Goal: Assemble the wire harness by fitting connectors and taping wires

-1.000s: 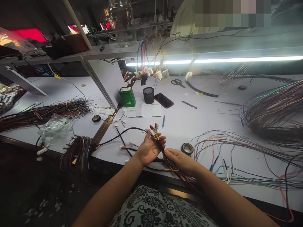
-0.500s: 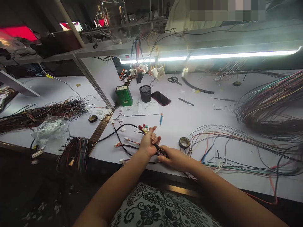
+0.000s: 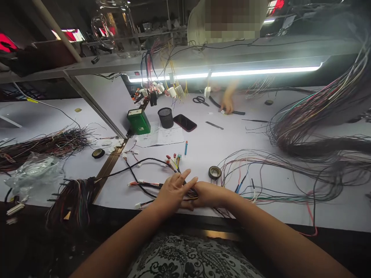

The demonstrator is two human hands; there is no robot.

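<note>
A wire harness (image 3: 190, 192) with dark branches runs between my two hands near the table's front edge. My left hand (image 3: 171, 192) lies across it from the left, two fingers stretched out and the others curled round the wires. Closed on the same bundle from the right is my right hand (image 3: 209, 194), its fingertips partly hidden. Red, yellow and teal connectors (image 3: 174, 159) fan out just beyond my left hand. Further branches with white plugs (image 3: 137, 205) lie to its left. A roll of black tape (image 3: 215, 173) rests beyond my right hand.
Loose wires (image 3: 261, 166) spread over the right side, below a thick hanging bundle (image 3: 301, 131). At the back are a green box (image 3: 139, 121), a mesh cup (image 3: 165, 117), a phone (image 3: 185, 122) and scissors (image 3: 200, 100). Another person's hand (image 3: 227, 104) touches a black tube.
My left hand has turned over the bundle, its fingers now pointing right towards my right hand. Another person's hand has come in at the back. The view has shifted right.
</note>
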